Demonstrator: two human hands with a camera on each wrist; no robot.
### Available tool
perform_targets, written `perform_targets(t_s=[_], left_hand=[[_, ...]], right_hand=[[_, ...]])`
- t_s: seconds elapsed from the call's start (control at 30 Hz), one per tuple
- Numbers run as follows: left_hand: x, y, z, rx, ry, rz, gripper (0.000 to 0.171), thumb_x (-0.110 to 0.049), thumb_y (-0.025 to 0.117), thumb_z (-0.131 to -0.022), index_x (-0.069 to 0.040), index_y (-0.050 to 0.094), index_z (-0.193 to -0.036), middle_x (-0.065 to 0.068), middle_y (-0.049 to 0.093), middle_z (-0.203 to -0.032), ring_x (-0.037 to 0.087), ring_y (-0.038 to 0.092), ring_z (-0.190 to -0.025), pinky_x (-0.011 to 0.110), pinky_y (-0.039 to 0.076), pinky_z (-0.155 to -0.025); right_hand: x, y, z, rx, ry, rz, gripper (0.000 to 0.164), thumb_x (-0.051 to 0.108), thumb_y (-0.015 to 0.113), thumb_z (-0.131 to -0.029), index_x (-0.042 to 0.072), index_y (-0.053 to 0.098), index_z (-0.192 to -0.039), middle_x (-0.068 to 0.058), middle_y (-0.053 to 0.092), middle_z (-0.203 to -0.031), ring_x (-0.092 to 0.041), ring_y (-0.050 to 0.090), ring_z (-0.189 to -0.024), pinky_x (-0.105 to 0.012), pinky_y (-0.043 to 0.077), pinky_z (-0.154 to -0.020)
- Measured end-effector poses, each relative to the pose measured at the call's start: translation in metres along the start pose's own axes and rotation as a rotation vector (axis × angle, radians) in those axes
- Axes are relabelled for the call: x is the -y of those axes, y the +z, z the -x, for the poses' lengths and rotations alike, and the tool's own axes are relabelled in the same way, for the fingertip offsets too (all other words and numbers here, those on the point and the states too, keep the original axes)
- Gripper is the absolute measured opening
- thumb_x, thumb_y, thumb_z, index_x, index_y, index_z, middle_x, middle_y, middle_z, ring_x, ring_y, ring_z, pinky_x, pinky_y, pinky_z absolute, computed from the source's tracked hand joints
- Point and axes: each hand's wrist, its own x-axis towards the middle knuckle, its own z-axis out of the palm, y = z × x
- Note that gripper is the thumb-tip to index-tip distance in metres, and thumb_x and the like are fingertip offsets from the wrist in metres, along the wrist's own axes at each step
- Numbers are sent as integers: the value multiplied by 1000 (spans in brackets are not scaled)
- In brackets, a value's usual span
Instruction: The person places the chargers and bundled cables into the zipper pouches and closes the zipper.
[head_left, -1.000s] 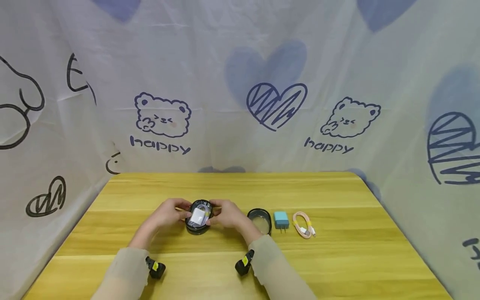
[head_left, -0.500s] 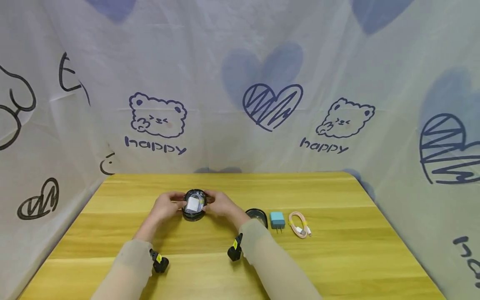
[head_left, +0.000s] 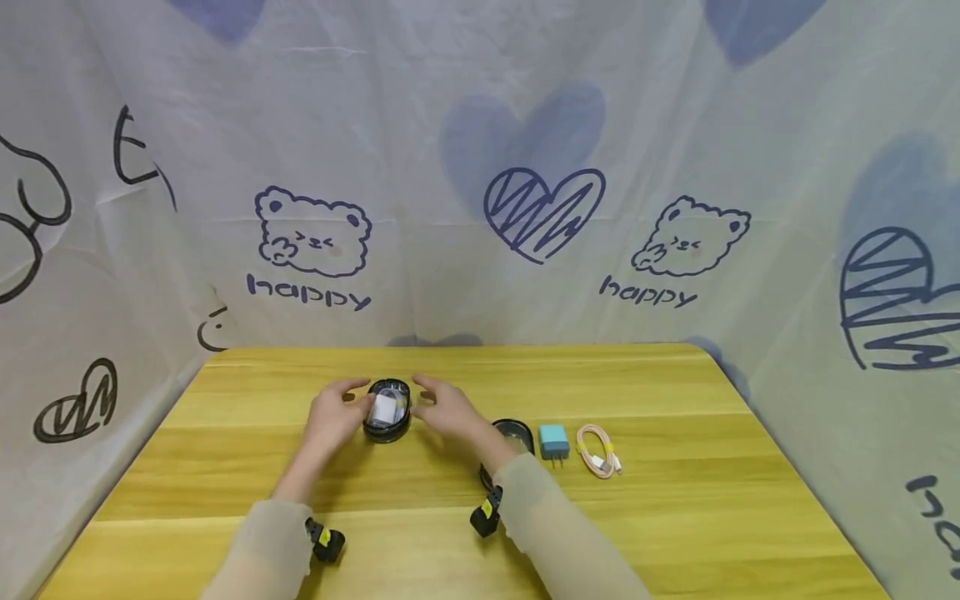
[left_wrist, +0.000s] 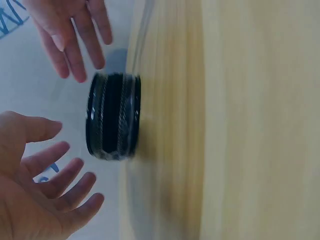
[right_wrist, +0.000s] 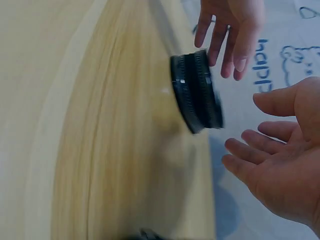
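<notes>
1. A glossy black oval case (head_left: 387, 434) rests on the yellow wooden table (head_left: 675, 500) between the left hand (head_left: 335, 414) and right hand (head_left: 448, 410), fingers spread.
2. Wrist views show us its banded side; the head view alone, one white block (head_left: 385, 408) inside.
3. We count one second black case (head_left: 531, 438), one blue charger (head_left: 553, 441), one coiled pink cable (head_left: 599, 462).

At lower centre are a beige left sleeve (head_left: 266, 546) and right sleeve (head_left: 566, 533). Small, boxy black wrist cameras (head_left: 332, 550) bear yellow patches (head_left: 487, 507).

Soft shadows on tbl (head_left: 712, 517), 2 wrist pics dim, blurry
</notes>
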Motion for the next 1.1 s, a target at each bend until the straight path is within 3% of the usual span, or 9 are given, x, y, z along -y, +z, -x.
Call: perform_targets(t_s=[0.23, 0.33, 0.5, 0.63, 0.77, 0.9, 1.03, 1.1], left_hand=[[-17, 9, 20, -106, 168, -14, 47, -21, 63, -104, 0, 56, -146, 25, 46, -154, 47, 41, -143, 64, 33, -117], [-25, 15, 27, -111, 230, -14, 50, -22, 64, -103, 0, 54, -148, 23, 45, -156, 47, 38, -146, 63, 30, -120], [-41, 31, 38, -87, 322, -45, 56, -27, 66, -103, -2, 52, -151, 21, 45, -157, 46, 40, -145, 63, 33, -118], [-52, 48, 45, -9, 404, -135, 65, -36, 66, -103, -5, 45, -156, 18, 42, -161, 44, 38, -147, 63, 32, -119], [-58, 67, 46, 99, 484, -195, 73, -41, 69, -100, -9, 40, -160, 16, 39, -163, 42, 35, -150, 61, 29, -121], [-64, 85, 43, 213, 520, -222, 79, -43, 71, -98, -13, 36, -162, 12, 37, -165, 38, 32, -152, 58, 28, -122], [-69, 100, 40, 324, 536, -248, 85, -48, 74, -95, -16, 36, -163, 7, 35, -167, 37, 31, -153, 56, 27, -123], [-73, 107, 39, 370, 541, -253, 88, -50, 75, -92, -16, 36, -163, 6, 35, -167, 38, 31, -153, 56, 28, -123]], right_hand=[[0, -31, 44, -93, -109, 11, 56, 13, 59, -106, 14, 42, -160, -11, 44, -161, -34, 45, -145, -55, 41, -116], [-11, -44, 61, -144, -161, 29, 56, 13, 60, -106, 14, 43, -160, -9, 44, -162, -33, 45, -145, -56, 40, -116], [-31, -73, 88, -232, -212, 108, 59, 12, 66, -102, 13, 46, -157, -11, 47, -159, -34, 47, -144, -56, 41, -116], [-52, -98, 105, -241, -221, 172, 61, 12, 70, -99, 11, 47, -156, -13, 48, -158, -36, 46, -144, -56, 41, -116], [-75, -122, 118, -162, -174, 213, 68, 12, 74, -97, 12, 44, -158, -11, 44, -161, -38, 42, -146, -58, 38, -117], [-95, -139, 125, -84, -126, 221, 78, 13, 81, -91, 15, 42, -160, -14, 39, -164, -41, 42, -145, -60, 37, -117], [-109, -154, 128, 8, -120, 230, 88, 13, 88, -85, 13, 42, -159, -20, 38, -163, -37, 58, -120, -53, 50, -101], [-115, -161, 130, 61, -115, 237, 91, 14, 90, -82, 11, 41, -159, -21, 39, -161, -32, 59, -107, -46, 52, -92]])
